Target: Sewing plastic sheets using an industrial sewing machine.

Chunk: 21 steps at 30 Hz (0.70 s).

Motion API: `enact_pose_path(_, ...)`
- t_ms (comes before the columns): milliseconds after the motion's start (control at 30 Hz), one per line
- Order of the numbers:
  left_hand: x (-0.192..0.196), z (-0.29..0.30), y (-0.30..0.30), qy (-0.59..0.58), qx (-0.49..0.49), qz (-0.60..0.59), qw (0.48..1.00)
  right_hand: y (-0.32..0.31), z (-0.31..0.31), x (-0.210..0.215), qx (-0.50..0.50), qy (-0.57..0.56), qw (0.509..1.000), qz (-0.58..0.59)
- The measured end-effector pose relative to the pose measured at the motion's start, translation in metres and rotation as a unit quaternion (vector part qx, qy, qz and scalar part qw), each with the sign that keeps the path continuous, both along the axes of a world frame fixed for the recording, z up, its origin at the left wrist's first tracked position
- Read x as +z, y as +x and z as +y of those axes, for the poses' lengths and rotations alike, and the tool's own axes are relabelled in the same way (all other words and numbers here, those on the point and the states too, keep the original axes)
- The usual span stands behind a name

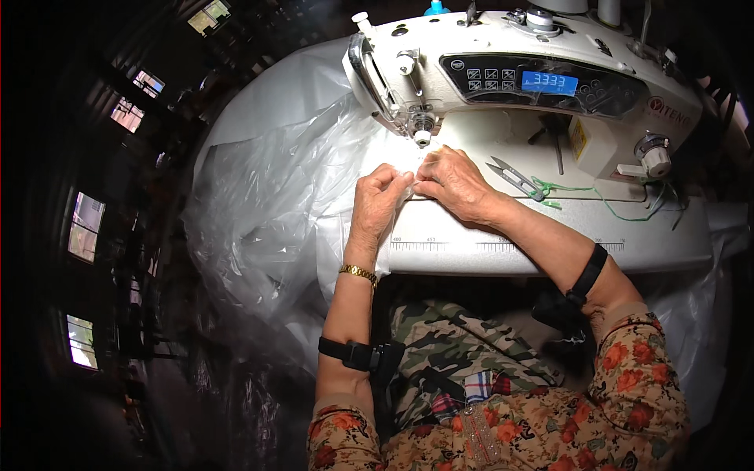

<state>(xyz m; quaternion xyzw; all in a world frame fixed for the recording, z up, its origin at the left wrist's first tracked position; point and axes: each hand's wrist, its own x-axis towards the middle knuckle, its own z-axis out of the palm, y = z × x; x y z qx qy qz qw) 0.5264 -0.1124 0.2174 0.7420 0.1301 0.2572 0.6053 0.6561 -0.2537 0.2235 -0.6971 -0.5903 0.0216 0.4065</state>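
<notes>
Thin white sheeting (pixel 345 228), semi-clear and crinkled like plastic, lies over the left end of the sewing machine (pixel 487 39) and hangs down on that side. My left hand (pixel 377 201) pinches its edge just in front of the needle area. Close beside it, my right hand (pixel 457 185) is closed too, fingertips bent down on the same edge, thumb almost touching the left fingers. Bright lamp light washes out the spot between my fingertips, and the needle and presser foot are hard to make out. The machine head stands right above both hands.
Thread snips (pixel 514 177) lie on the machine bed right of my right hand, with green thread (pixel 620 210) trailing from them. A dark metal rod (pixel 556 143) stands behind. The table's front edge (pixel 471 257) carries a ruler scale. My camouflage-covered lap (pixel 463 353) is below.
</notes>
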Motion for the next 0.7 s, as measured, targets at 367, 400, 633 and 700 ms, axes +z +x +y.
enact_pose_path(367, -0.002, 0.010, 0.005, 0.016, -0.025, 0.039, 0.999, -0.007, -0.002, 0.006, -0.026, -0.009, 1.000, 0.007)
enact_pose_path(400, 0.004, 0.007, 0.005, -0.024, -0.022, 0.065, 0.997, -0.007, -0.003, 0.007, -0.033, -0.018, 0.999, 0.013)
enact_pose_path(633, 0.015, 0.011, 0.016, 0.044, 0.015, 0.126, 0.991, -0.006, 0.000, -0.002, -0.039, 0.006, 0.999, 0.012)
enact_pose_path(700, 0.017, 0.013, 0.015, 0.024, 0.011, 0.148, 0.989, -0.007, -0.001, -0.003, -0.042, 0.016, 0.999, 0.024)
